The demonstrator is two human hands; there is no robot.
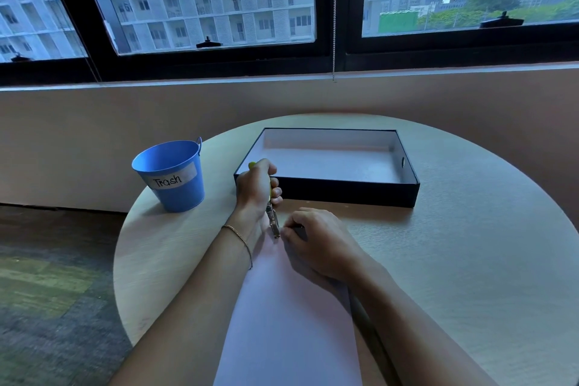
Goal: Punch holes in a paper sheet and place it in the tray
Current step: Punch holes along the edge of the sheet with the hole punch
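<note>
Here the left grip (257, 189) clamps the hole punch (273, 224); just beside it, the right grip (316, 244) pinches the paper sheet (282, 323).

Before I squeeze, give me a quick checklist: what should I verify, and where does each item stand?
1. Left hand grip on the punch: ok, fingers curled round the handles.
2. Punch head at the far edge of the paper: ok.
3. Paper edge seated inside the punch slot: cannot tell, the hands hide it.
4. Right hand steadying the paper: ok, it holds the sheet right beside the punch head.
5. Right fingers out of the punch head: cannot tell, they sit very close to it.
6. Tray ready: ok, open top, just beyond the hands.
</note>
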